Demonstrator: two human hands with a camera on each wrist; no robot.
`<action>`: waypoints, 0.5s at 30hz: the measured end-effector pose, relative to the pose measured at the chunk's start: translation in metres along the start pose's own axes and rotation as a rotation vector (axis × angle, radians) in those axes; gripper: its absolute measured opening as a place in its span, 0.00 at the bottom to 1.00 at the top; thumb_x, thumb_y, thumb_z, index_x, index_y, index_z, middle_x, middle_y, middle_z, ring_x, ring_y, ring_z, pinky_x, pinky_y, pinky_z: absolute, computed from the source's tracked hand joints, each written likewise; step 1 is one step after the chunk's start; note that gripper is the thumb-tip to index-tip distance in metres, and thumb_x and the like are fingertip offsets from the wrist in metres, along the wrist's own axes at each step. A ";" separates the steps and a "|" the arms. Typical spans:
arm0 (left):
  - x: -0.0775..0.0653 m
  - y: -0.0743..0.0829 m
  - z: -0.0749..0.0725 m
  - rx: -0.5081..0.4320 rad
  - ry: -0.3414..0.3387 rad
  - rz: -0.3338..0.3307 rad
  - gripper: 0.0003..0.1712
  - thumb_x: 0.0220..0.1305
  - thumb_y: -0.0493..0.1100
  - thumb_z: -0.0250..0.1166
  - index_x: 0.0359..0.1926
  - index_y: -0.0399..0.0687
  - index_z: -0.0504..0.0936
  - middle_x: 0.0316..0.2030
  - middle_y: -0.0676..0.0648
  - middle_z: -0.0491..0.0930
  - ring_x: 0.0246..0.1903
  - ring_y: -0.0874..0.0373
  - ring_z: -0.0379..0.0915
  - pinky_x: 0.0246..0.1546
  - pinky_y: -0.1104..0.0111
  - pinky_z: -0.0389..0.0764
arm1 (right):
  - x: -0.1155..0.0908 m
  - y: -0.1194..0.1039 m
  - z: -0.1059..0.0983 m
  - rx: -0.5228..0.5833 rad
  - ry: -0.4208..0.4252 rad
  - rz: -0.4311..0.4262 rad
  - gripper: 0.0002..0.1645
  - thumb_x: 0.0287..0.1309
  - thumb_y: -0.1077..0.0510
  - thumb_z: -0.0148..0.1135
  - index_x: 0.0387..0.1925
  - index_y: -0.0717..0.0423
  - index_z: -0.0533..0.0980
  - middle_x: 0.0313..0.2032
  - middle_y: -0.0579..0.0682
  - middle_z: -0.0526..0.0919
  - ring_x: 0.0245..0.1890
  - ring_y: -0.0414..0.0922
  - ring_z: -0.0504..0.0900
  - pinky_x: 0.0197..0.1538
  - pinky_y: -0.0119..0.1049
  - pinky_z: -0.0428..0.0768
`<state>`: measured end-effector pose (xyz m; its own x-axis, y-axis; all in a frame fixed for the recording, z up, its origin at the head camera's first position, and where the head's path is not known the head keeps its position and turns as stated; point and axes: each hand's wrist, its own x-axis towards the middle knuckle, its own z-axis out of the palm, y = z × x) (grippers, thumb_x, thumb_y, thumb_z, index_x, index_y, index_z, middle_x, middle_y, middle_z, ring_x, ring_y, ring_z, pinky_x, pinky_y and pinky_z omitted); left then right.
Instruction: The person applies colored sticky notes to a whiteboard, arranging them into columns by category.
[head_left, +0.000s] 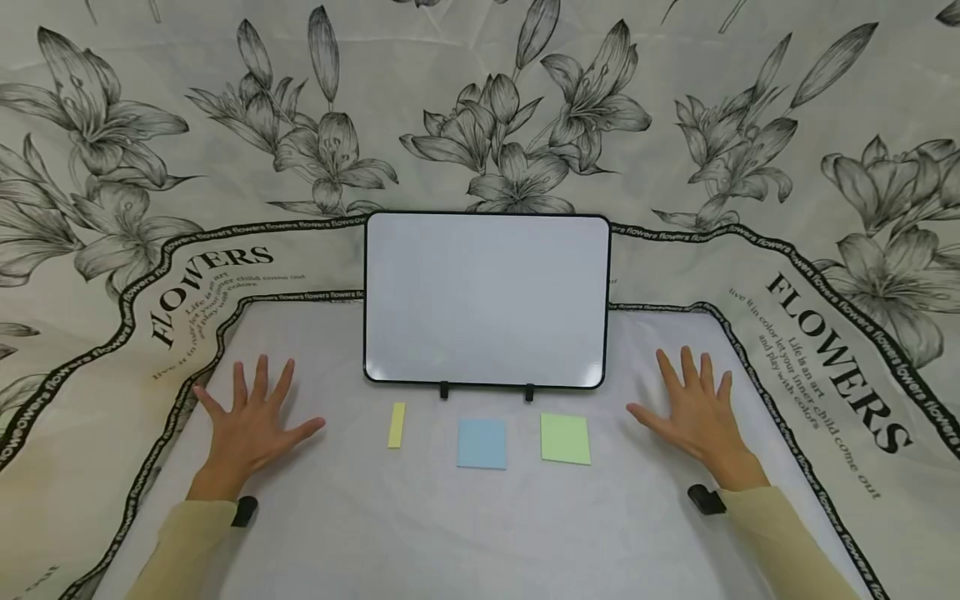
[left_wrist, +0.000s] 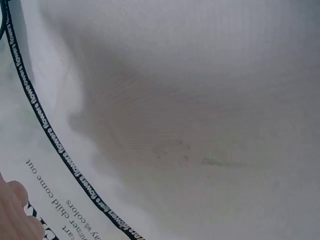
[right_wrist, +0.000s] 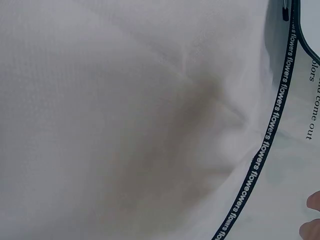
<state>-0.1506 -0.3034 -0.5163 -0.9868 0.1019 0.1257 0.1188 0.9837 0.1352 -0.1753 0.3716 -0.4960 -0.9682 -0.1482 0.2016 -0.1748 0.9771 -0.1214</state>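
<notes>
Left hand point(head_left: 250, 432) and right hand point(head_left: 699, 417): spread, empty. Between them, blue paper square point(head_left: 482, 443): judged light, flexible; best pinched by opposite edges.

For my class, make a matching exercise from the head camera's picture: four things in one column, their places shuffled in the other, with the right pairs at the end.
Things
1. Blue square
2. White board
3. Yellow strip
4. Green square

Places
A. In the row of three, at the end toward the right hand
B. In the row of three, at the end toward the left hand
C. In the middle of the row of three
D. Beyond the row, farther from the person

Right pairs: 1-C, 2-D, 3-B, 4-A
</notes>
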 end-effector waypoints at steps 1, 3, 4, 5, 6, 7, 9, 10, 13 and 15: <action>0.000 0.000 0.000 -0.003 -0.001 -0.002 0.62 0.60 0.82 0.54 0.84 0.62 0.39 0.82 0.33 0.36 0.78 0.26 0.24 0.59 0.26 0.08 | 0.000 -0.001 0.000 -0.002 0.001 0.002 0.65 0.57 0.23 0.60 0.82 0.55 0.50 0.77 0.77 0.49 0.75 0.81 0.43 0.67 0.83 0.37; 0.000 0.000 0.000 -0.013 -0.012 -0.017 0.63 0.60 0.82 0.54 0.84 0.62 0.37 0.82 0.34 0.33 0.78 0.27 0.20 0.59 0.25 0.08 | 0.001 -0.002 0.000 -0.008 0.005 0.006 0.65 0.57 0.22 0.60 0.81 0.56 0.51 0.76 0.77 0.50 0.75 0.81 0.45 0.67 0.83 0.38; 0.000 0.000 0.000 -0.017 -0.016 -0.025 0.63 0.61 0.82 0.53 0.84 0.62 0.36 0.82 0.34 0.32 0.78 0.28 0.19 0.59 0.25 0.08 | 0.001 -0.003 -0.001 -0.014 0.011 0.006 0.65 0.57 0.22 0.61 0.81 0.56 0.51 0.76 0.77 0.50 0.74 0.81 0.46 0.67 0.84 0.39; 0.001 0.001 0.001 -0.022 -0.018 -0.033 0.63 0.61 0.82 0.53 0.84 0.62 0.35 0.82 0.34 0.31 0.78 0.28 0.18 0.59 0.24 0.09 | 0.001 -0.003 -0.001 -0.019 0.019 0.007 0.65 0.56 0.23 0.61 0.81 0.56 0.52 0.76 0.77 0.51 0.74 0.81 0.47 0.67 0.84 0.39; 0.001 0.002 0.001 -0.029 -0.020 -0.040 0.63 0.61 0.82 0.53 0.84 0.62 0.35 0.82 0.34 0.31 0.78 0.29 0.16 0.59 0.24 0.10 | 0.001 -0.004 -0.002 -0.026 0.026 0.007 0.65 0.56 0.23 0.61 0.81 0.57 0.52 0.76 0.77 0.52 0.74 0.82 0.48 0.67 0.84 0.40; 0.001 0.002 0.001 -0.035 -0.019 -0.047 0.63 0.61 0.82 0.53 0.84 0.62 0.35 0.82 0.34 0.31 0.78 0.28 0.16 0.59 0.23 0.11 | 0.001 -0.005 -0.003 -0.027 0.032 0.006 0.65 0.56 0.23 0.61 0.81 0.57 0.52 0.75 0.77 0.53 0.73 0.82 0.48 0.67 0.84 0.40; 0.002 0.005 0.001 -0.047 -0.012 -0.058 0.63 0.61 0.82 0.53 0.84 0.62 0.35 0.82 0.33 0.33 0.78 0.28 0.17 0.59 0.22 0.13 | 0.001 -0.008 -0.005 -0.015 0.039 0.006 0.65 0.56 0.24 0.62 0.80 0.57 0.53 0.75 0.77 0.53 0.73 0.82 0.48 0.67 0.84 0.41; 0.002 0.006 0.001 -0.051 -0.007 -0.062 0.63 0.61 0.82 0.53 0.84 0.62 0.35 0.82 0.32 0.33 0.78 0.28 0.17 0.60 0.21 0.15 | 0.002 -0.010 -0.005 -0.008 0.040 0.004 0.65 0.56 0.24 0.62 0.81 0.57 0.52 0.75 0.77 0.53 0.73 0.82 0.48 0.66 0.84 0.41; 0.003 0.010 -0.002 -0.075 0.004 -0.081 0.63 0.61 0.82 0.53 0.83 0.62 0.34 0.81 0.32 0.32 0.78 0.27 0.18 0.61 0.20 0.17 | 0.004 -0.018 -0.007 0.017 0.045 0.001 0.65 0.57 0.25 0.63 0.81 0.57 0.51 0.75 0.77 0.53 0.74 0.82 0.48 0.66 0.84 0.44; 0.004 0.013 -0.005 -0.098 0.023 -0.095 0.63 0.62 0.81 0.53 0.84 0.61 0.34 0.81 0.32 0.33 0.78 0.26 0.20 0.61 0.20 0.18 | 0.007 -0.026 -0.008 0.030 0.055 -0.003 0.65 0.57 0.25 0.63 0.81 0.57 0.51 0.75 0.77 0.54 0.74 0.82 0.48 0.66 0.84 0.45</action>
<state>-0.1522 -0.2910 -0.5095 -0.9915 0.0042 0.1298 0.0359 0.9694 0.2430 -0.1764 0.3463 -0.4840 -0.9566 -0.1418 0.2547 -0.1838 0.9715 -0.1495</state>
